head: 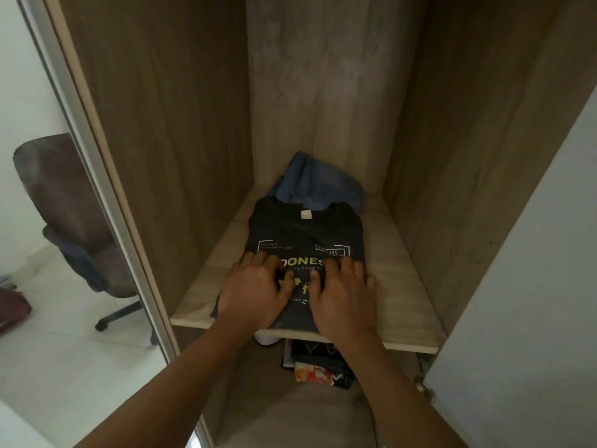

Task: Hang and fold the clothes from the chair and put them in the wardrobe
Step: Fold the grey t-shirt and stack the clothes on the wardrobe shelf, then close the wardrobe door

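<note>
A folded black T-shirt [303, 234] with yellow and white print lies on the wooden wardrobe shelf [387, 273]. Folded blue jeans [318, 184] sit behind it against the back wall. My left hand [255, 291] lies flat on the shirt's front left part, fingers spread. My right hand [344, 295] rests flat on its front right part, fingers stretched out. Both hands press on the shirt from above. The shirt's near edge is hidden under my hands.
The wardrobe's side walls [168, 124] close the shelf in left and right. Below the shelf lie some dark and colourful items [318, 363]. A mirror door [48, 221] at left reflects a brown office chair [77, 221]. A pale door [533, 286] stands at right.
</note>
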A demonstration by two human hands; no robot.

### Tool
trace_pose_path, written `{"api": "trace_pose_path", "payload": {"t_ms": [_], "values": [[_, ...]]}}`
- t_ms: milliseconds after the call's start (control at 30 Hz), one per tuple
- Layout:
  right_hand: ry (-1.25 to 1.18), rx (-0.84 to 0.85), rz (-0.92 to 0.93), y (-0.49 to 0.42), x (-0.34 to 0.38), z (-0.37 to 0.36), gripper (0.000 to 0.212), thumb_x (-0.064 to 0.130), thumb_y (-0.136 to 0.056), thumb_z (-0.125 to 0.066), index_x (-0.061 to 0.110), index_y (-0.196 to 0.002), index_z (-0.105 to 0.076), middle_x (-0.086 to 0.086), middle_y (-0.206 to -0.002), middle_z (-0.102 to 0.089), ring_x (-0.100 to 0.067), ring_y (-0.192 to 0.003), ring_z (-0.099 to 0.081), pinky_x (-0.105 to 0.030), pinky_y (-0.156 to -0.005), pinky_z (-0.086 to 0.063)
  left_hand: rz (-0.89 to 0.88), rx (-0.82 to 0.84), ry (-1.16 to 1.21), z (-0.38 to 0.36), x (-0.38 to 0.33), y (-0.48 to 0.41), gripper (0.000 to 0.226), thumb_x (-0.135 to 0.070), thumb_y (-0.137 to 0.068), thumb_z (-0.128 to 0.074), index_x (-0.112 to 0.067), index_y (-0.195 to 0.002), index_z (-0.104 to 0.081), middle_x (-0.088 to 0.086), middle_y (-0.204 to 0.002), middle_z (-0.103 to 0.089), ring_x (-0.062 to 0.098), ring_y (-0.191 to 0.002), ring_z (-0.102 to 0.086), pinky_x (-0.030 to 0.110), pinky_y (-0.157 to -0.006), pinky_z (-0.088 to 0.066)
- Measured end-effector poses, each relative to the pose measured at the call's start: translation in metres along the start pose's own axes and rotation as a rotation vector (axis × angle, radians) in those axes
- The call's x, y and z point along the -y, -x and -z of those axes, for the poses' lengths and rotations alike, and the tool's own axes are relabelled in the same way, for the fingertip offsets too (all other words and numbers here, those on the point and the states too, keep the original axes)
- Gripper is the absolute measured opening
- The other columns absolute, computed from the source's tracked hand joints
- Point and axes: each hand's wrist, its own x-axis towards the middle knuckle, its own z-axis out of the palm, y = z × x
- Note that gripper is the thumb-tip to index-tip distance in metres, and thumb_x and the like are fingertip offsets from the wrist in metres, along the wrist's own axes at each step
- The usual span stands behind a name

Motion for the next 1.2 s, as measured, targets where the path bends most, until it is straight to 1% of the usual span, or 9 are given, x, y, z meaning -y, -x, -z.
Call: {"api": "trace_pose_path", "payload": {"t_ms": [133, 300, 367, 433, 567, 700, 900, 1067, 1200], "values": [[-0.187, 0.055, -0.048, -0.003, -0.005, 0.000, 0.038, 0.049, -0.099, -0.036, 0.022, -0.123, -0.049, -0.001, -0.115, -0.060, -0.015, -0.104, -0.054, -0.036, -0.085, -0.050, 0.008, 0.046, 0.012, 0.004, -0.003, 0.004, 0.038, -0.056, -0.092, -0.045, -0.025, -0.103, -0.066, 0.001, -0.105, -0.064, 0.015, -0.097, -0.056, 0.028, -0.073, -0.042], [-0.176, 0.016, 0.043, 0.026, -0.015, 0.000, 0.034, 0.045, -0.102, -0.033, 0.021, -0.106, -0.055, 0.000, -0.105, -0.061, -0.015, -0.097, -0.055, -0.033, -0.086, -0.047, 0.011, 0.092, 0.016, 0.007, -0.009, 0.028, 0.069, -0.063, -0.089, -0.026, -0.022, -0.132, -0.061, 0.004, -0.126, -0.064, 0.022, -0.115, -0.058, 0.036, -0.097, -0.047], [-0.232, 0.075, 0.044, 0.033, -0.018, 0.004, 0.038, 0.044, -0.103, -0.031, 0.019, -0.116, -0.057, -0.003, -0.119, -0.061, -0.019, -0.112, -0.055, -0.037, -0.099, -0.044, 0.009, 0.183, -0.014, 0.012, -0.012, 0.034, 0.069, -0.061, -0.095, -0.022, -0.023, -0.147, -0.046, 0.002, -0.148, -0.050, 0.021, -0.138, -0.043, 0.041, -0.115, -0.032], [-0.243, 0.150, 0.030, 0.036, -0.019, 0.011, 0.043, 0.043, -0.104, -0.030, 0.020, -0.134, -0.051, -0.003, -0.146, -0.047, -0.021, -0.138, -0.039, -0.045, -0.115, -0.030, 0.008, 0.277, -0.014, 0.021, -0.014, 0.038, 0.065, -0.059, -0.100, -0.024, -0.025, -0.156, -0.029, -0.001, -0.162, -0.030, 0.019, -0.151, -0.021, 0.044, -0.122, -0.017], [-0.251, 0.200, 0.030, 0.050, -0.021, 0.039, 0.047, 0.042, -0.105, -0.030, 0.026, -0.148, -0.036, 0.002, -0.160, -0.028, -0.021, -0.149, -0.019, -0.056, -0.119, -0.014, 0.028, 0.329, 0.018, 0.048, -0.020, 0.057, 0.066, -0.056, -0.100, -0.037, -0.024, -0.156, -0.024, 0.001, -0.164, -0.022, 0.023, -0.152, -0.016, 0.048, -0.122, -0.017], [-0.266, 0.225, 0.028, 0.096, -0.012, 0.076, 0.045, 0.038, -0.105, -0.034, 0.024, -0.148, -0.036, 0.001, -0.158, -0.029, -0.021, -0.146, -0.025, -0.057, -0.118, -0.017, 0.016, 0.302, 0.064, 0.090, -0.028, 0.102, 0.070, -0.053, -0.097, -0.047, -0.024, -0.156, -0.024, 0.002, -0.161, -0.028, 0.025, -0.147, -0.028, 0.048, -0.118, -0.028], [-0.248, 0.209, 0.017, 0.195, 0.011, 0.149, 0.044, 0.035, -0.101, -0.046, 0.024, -0.143, -0.042, -0.001, -0.147, -0.043, -0.025, -0.133, -0.045, -0.053, -0.109, -0.037, 0.010, 0.288, 0.130, 0.171, -0.040, 0.187, 0.068, -0.050, -0.094, -0.055, -0.022, -0.151, -0.033, 0.004, -0.155, -0.039, 0.026, -0.136, -0.045, 0.048, -0.109, -0.041], [-0.197, 0.132, 0.017, 0.235, 0.025, 0.241, 0.041, 0.035, -0.103, -0.040, 0.023, -0.142, -0.040, -0.004, -0.147, -0.044, -0.026, -0.134, -0.043, -0.049, -0.113, -0.027, -0.051, 0.234, 0.168, 0.249, -0.063, 0.215, 0.079, -0.052, -0.090, -0.061, -0.021, -0.154, -0.028, 0.003, -0.155, -0.036, 0.025, -0.135, -0.044, 0.044, -0.107, -0.045], [-0.186, -0.036, 0.073, 0.246, 0.027, 0.333, 0.045, 0.035, -0.104, -0.038, 0.023, -0.147, -0.037, -0.002, -0.152, -0.038, -0.023, -0.142, -0.034, -0.056, -0.116, -0.021, -0.148, 0.160, 0.231, 0.304, -0.103, 0.213, 0.084, -0.053, -0.089, -0.063, -0.019, -0.155, -0.025, 0.004, -0.157, -0.032, 0.025, -0.137, -0.041, 0.045, -0.108, -0.043]]}}
